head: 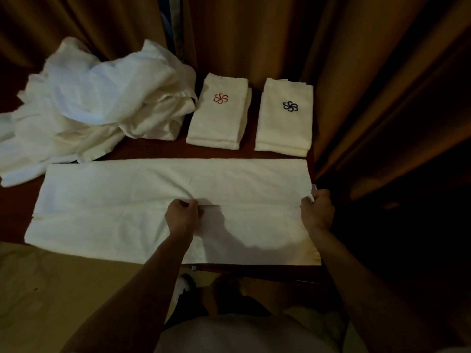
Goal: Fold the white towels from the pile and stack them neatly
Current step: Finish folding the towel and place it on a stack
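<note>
A long white towel (pixel 122 200) lies spread flat across the front of the dark table (pixel 158 150). My left hand (pixel 182 215) pinches a fold edge near the towel's middle. At the towel's right end, my right hand (pixel 318 211) grips its edge. A loose pile of white towels (pixel 89 103) is heaped at the back left. Behind the spread towel stand two folded stacks: one with a red emblem (pixel 219 113) and, to its right, one with a dark blue emblem (pixel 285 115).
Brown curtains (pixel 267 34) hang close behind and to the right of the table. The table's front edge runs just under the towel. Below it I see a pale floor (pixel 51 289) and my own legs.
</note>
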`<state>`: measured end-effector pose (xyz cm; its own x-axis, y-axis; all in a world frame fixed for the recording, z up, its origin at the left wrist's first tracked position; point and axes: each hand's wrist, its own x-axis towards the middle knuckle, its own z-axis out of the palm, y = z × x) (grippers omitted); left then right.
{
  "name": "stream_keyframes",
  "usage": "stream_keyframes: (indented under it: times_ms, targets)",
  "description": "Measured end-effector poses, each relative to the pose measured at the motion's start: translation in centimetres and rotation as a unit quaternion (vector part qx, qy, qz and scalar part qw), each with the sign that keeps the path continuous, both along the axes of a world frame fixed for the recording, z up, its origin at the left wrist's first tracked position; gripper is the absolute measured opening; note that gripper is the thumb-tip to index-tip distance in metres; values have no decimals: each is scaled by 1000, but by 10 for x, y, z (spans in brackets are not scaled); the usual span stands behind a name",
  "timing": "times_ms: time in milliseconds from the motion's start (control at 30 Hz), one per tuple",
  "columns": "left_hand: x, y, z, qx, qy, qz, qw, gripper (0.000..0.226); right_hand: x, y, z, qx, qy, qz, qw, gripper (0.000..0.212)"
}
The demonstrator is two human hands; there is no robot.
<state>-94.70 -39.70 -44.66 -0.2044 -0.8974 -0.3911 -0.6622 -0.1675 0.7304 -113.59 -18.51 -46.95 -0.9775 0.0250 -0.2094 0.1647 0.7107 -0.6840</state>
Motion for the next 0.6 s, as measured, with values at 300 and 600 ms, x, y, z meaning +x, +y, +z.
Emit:
stream_keyframes:
  times_ms: [300,600]
  targets:
    - [9,-13,-15,-27,-121,-62,990,30,11,10,-5,98,72,63,991,27]
    - [28,-7,-7,-296,-181,-250,904,27,21,27,-11,224,213,176,935,37]
